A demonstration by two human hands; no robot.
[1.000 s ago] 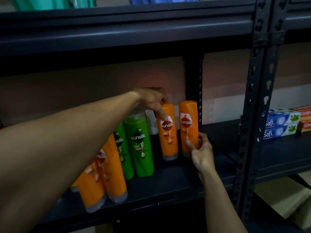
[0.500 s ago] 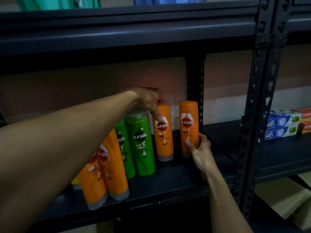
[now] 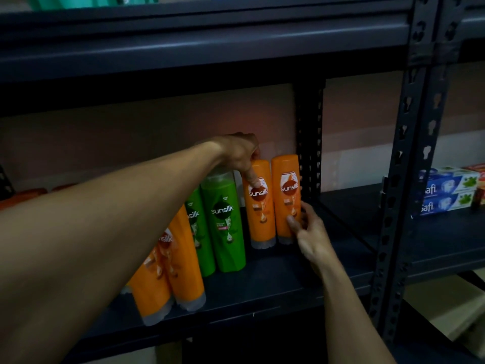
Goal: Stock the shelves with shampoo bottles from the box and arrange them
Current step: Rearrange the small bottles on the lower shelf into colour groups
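Observation:
Two orange Sunsilk bottles stand upright side by side at the back right of the dark shelf point(image 3: 275, 282). My left hand point(image 3: 240, 151) grips the top of the left orange bottle point(image 3: 259, 214), forefinger down its label. My right hand point(image 3: 308, 232) holds the lower part of the right orange bottle point(image 3: 286, 195), which stands by the shelf post. Left of them stand two green Sunsilk bottles point(image 3: 225, 224), and nearer the front edge two more orange bottles point(image 3: 181, 264), partly hidden by my left forearm. The box is out of view.
A perforated dark upright post point(image 3: 308, 143) stands right behind the orange pair; a thicker post point(image 3: 409, 164) divides off the neighbouring bay, where Safi toothpaste boxes point(image 3: 446, 190) lie. Another shelf point(image 3: 210, 43) runs overhead. Cardboard point(image 3: 456, 313) lies low at the right.
The left orange bottle has been slid to the right under my left hand until it stands close against the right orange bottle. My right hand has stayed on the right bottle.

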